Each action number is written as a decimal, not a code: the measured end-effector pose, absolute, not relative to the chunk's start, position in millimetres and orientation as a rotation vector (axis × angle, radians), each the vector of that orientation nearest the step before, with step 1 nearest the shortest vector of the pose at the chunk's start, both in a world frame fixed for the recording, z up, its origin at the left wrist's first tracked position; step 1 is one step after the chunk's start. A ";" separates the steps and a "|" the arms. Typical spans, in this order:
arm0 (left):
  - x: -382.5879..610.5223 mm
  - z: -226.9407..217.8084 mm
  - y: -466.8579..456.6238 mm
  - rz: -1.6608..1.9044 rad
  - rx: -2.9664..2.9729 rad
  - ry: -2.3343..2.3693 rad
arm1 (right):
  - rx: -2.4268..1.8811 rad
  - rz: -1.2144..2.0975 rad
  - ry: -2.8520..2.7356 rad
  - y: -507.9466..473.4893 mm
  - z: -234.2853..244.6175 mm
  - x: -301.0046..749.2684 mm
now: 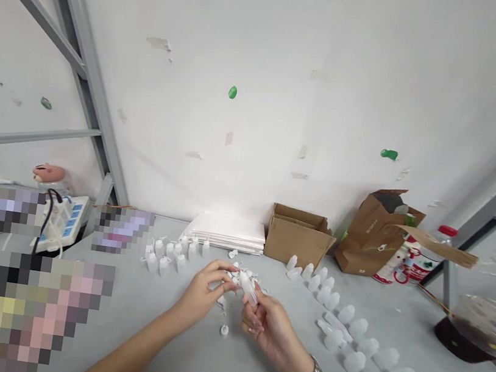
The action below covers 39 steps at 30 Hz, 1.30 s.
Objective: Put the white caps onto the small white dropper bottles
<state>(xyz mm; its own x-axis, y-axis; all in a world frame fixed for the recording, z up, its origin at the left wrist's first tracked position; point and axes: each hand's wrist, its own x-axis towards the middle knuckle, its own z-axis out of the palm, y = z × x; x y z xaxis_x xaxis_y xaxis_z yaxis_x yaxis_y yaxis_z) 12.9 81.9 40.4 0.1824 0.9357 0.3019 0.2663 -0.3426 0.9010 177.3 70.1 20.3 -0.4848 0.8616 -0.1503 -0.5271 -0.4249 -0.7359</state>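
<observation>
In my right hand (272,325), a small translucent plastic squeeze bottle (249,290) is gripped, tilted with its neck up and to the left. My left hand (206,288) reaches in from the other side, thumb and fingers curled together at the bottle's neck. Whatever is between those fingertips is too small to make out. Behind and below the hands lies a loose pile of small white caps (258,278). One separate cap (224,330) rests nearer to me on the grey table (139,331).
Several capped bottles (163,268) stand at the left. Several uncapped bottles (346,314) stand or lie at the right. At the back are white stacked sheets (225,232), a cardboard box (299,236) and a paper bag (367,240). A drink cup (461,339) sits far right, a power strip (68,223) left.
</observation>
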 end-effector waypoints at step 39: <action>13.1 38.7 83.1 1.116 0.823 0.562 | -1.198 1.218 -1.525 64.0 13.7 171.7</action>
